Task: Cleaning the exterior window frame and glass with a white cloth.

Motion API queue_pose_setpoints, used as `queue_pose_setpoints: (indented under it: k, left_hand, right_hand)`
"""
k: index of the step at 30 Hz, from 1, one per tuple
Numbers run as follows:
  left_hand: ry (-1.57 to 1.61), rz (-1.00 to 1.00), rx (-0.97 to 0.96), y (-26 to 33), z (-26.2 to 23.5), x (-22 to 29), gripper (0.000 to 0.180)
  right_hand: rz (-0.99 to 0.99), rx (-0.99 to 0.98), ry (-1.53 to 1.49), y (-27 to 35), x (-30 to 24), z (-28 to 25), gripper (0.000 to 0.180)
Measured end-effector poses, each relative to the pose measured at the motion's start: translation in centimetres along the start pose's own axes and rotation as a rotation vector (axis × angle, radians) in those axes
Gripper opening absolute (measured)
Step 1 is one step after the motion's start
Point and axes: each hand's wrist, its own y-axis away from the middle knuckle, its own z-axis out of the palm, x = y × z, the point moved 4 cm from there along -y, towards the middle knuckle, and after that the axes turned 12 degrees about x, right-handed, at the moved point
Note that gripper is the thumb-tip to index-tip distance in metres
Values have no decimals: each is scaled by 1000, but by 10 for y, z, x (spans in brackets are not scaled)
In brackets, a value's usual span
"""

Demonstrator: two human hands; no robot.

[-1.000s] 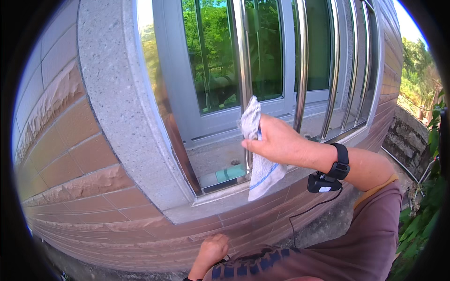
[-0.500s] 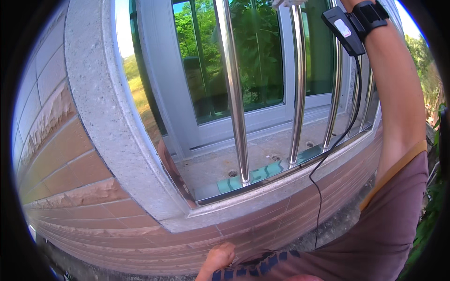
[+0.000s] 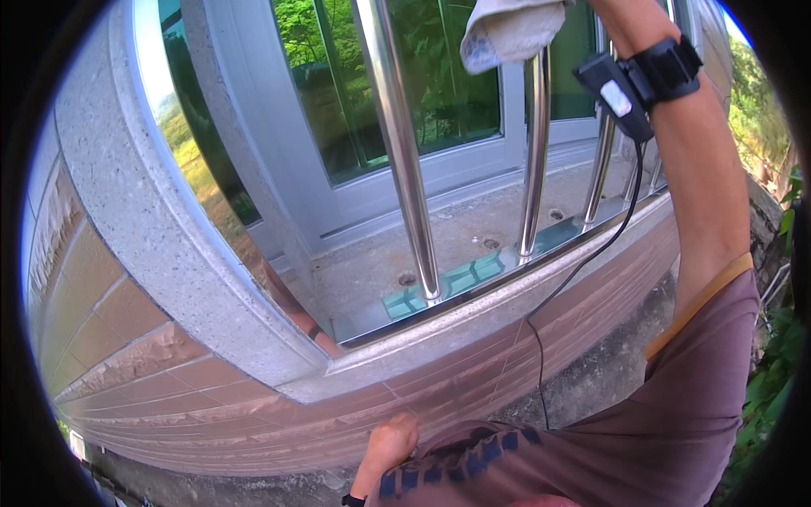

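My right arm reaches up to the window bars, and my right hand (image 3: 606,10) is mostly cut off by the top edge. A pale greyish-white cloth (image 3: 513,32) with bluish patches hangs from that hand against a shiny metal bar (image 3: 536,144); the fingers on it are hidden. On the right wrist is a black strap (image 3: 667,72) with a small black device (image 3: 615,97), from which a thin black cable (image 3: 583,262) runs down. Low in front of my body, my left hand (image 3: 394,438) is loosely curled beside the brick wall, with nothing visible in it.
Another metal bar (image 3: 399,152) stands nearer left, rising from a reflective bottom rail (image 3: 460,287). Behind the bars are a stone sill (image 3: 355,266) and a white-framed window (image 3: 355,207). A speckled stone surround (image 3: 160,220) borders the brick wall (image 3: 135,296). Plants (image 3: 773,397) grow at right.
The cloth has come lower into view along the bar, with my right wrist slightly lower too. The window frame has shifted up and left in view. My left hand stays low and curled.
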Motion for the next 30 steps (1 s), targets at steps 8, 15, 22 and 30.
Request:
queue_pose_setpoints:
  k: [8,15,22,30]
  left_hand:
    - [27,157,-231,-31,24,21,12]
    - [64,272,-306,-49,45,45,18]
    - [40,195,-268,-42,52,48,17]
    - [69,-126,2,-22,47,42,17]
  right_hand:
    - [318,-743,382,213,69,-29,42]
    - [690,-319,-59,150,86,-99,22]
    - [282,164,-358,-77,104,-128,28]
    - [197,65,-169,-126,85,-67,25]
